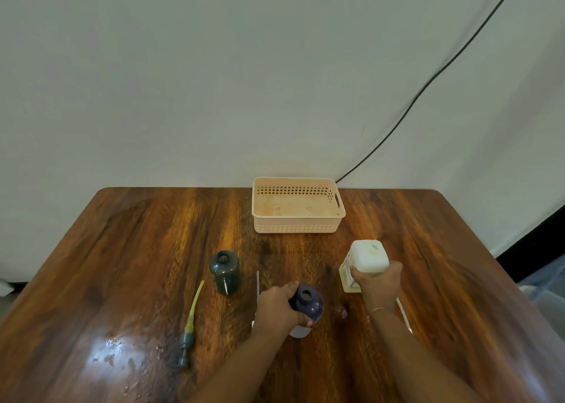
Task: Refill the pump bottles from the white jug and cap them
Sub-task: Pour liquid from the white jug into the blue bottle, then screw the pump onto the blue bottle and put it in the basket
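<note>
A wooden table [122, 249] fills the near half of the scene, its glossy top showing wet smears at the near left. At its far edge, right of centre, sits a peach plastic basket [296, 227]. Nearer and to the right stands the white jug [368, 254], upright on the table, and the right hand [377, 283] grips it from the near side, fingers wrapped round its body. Left of centre a grey-green pump bottle [224, 272] stands upright with its neck uncapped, well apart from both hands. Between that bottle and the jug, the left hand [276, 306] is curled round a dark blue pump bottle [308, 301], also uncapped, its mouth facing up. At the near left a grey pump head [183, 346] with a yellow dip tube lies flat on the table.
</note>
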